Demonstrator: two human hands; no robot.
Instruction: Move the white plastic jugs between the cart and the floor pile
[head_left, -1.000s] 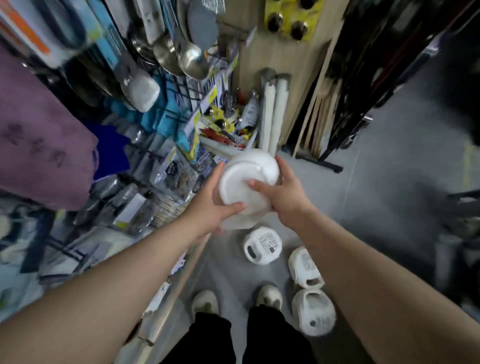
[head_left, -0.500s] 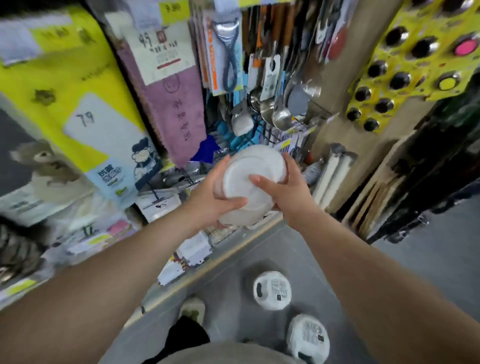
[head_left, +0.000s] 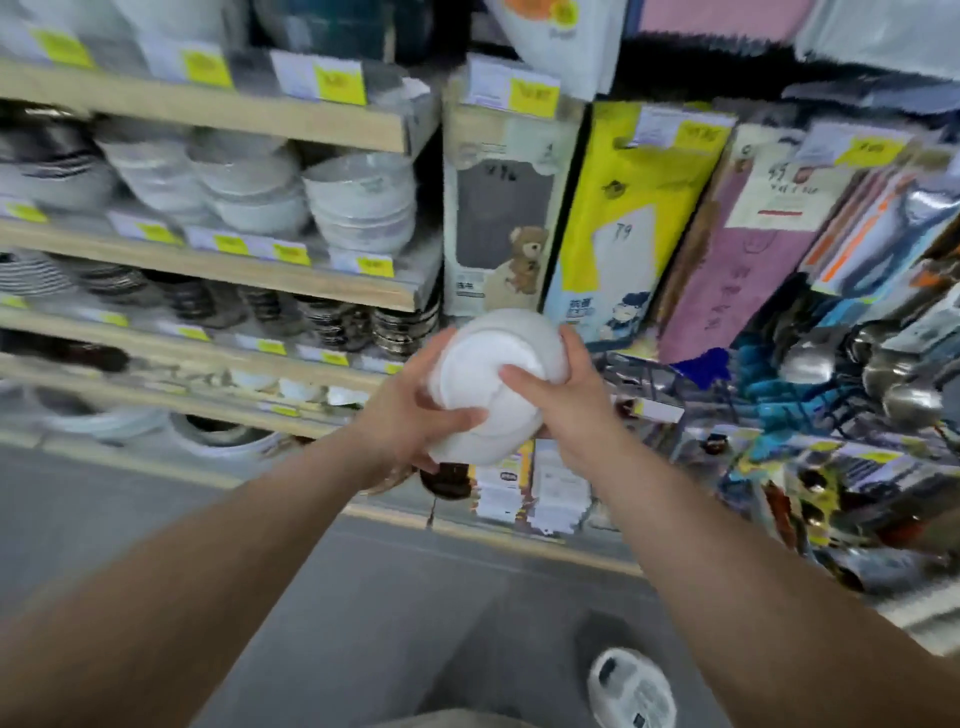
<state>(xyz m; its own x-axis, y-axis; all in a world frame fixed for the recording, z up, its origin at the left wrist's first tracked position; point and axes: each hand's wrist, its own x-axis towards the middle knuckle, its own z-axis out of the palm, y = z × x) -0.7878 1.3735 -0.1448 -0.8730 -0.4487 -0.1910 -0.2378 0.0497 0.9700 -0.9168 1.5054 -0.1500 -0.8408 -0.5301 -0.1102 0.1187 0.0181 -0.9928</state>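
Holding a white bowl upside down between my left hand and right hand, I grip it on both sides, in front of the bowl-stacked shelves.

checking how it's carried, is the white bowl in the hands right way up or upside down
Upside down, tilted toward the camera. The white bowl shows its flat round base, not its hollow. The left hand and right hand grip its sides.
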